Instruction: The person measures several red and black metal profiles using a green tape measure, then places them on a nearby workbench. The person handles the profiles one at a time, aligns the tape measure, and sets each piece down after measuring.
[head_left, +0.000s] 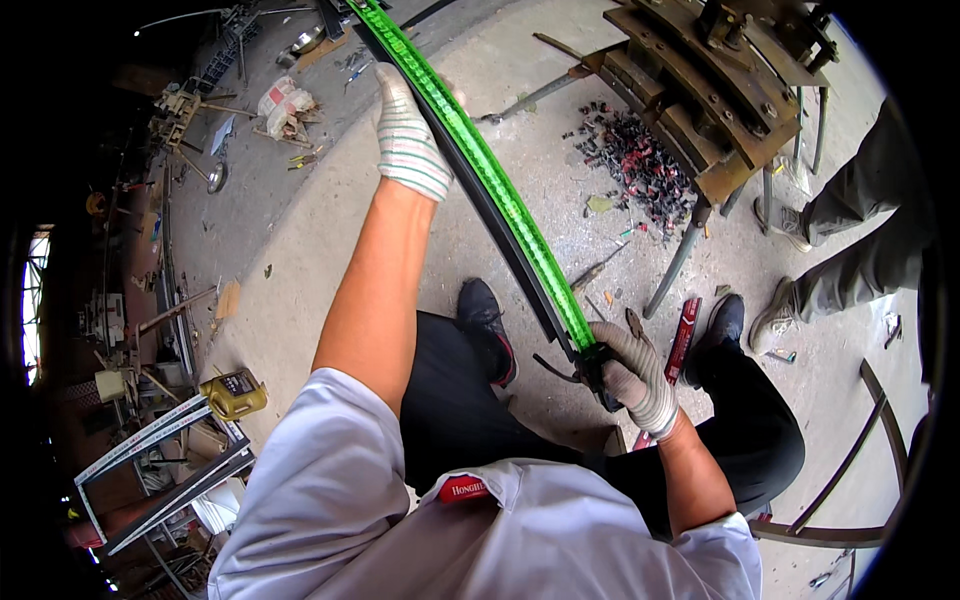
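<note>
A long, narrow black profile bar with a bright green, marked face (480,165) runs from the top of the view down to my right hand. In a striped white work glove, my left hand (412,135) is closed around its upper part, thumb along the dark edge. My right hand (640,380), also gloved, grips the lower end, where a black end piece (597,372) shows between the fingers. The bar slants above the floor, in front of my knees. Its upper end runs out of view.
A heavy rusty metal workbench (690,90) stands at the upper right, with a pile of small black and red scraps (640,165) beneath. Another person's legs (850,240) are at the right. A gold jug (235,394) and white-and-black frames (150,440) are at the left. A red box (683,340) lies by my foot.
</note>
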